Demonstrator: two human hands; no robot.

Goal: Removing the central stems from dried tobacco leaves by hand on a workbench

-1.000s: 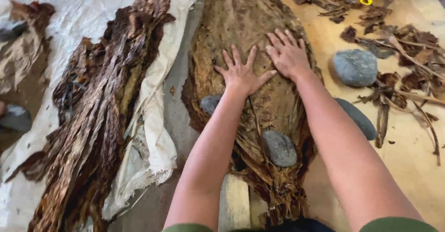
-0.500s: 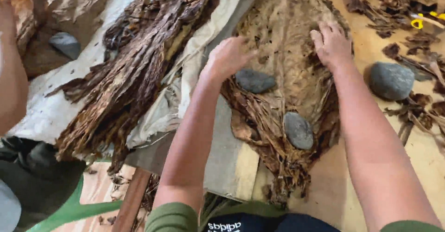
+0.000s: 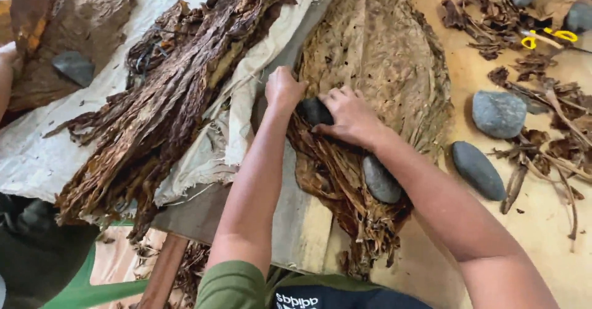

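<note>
We've got both hands on dark stone (image 3: 314, 110), at 9 o'clock on dried leaf stack (image 3: 376, 68): left hand (image 3: 282, 89) fisted beside it, right hand (image 3: 348, 116) clasping it. Prob heavy, smooth, rigid; leaves brittle, so grip stone's sides.

Leaf stack (image 3: 376, 56) lies centre on the table (image 3: 542, 247). Two stones on its near end: one (image 3: 313, 110) between both hands, one (image 3: 381, 181) nearer the stems. Two more stones (image 3: 498, 113) (image 3: 478, 168) right, on the table. Leaf bundle (image 3: 166, 105) left, on cloth (image 3: 37, 155).
</note>
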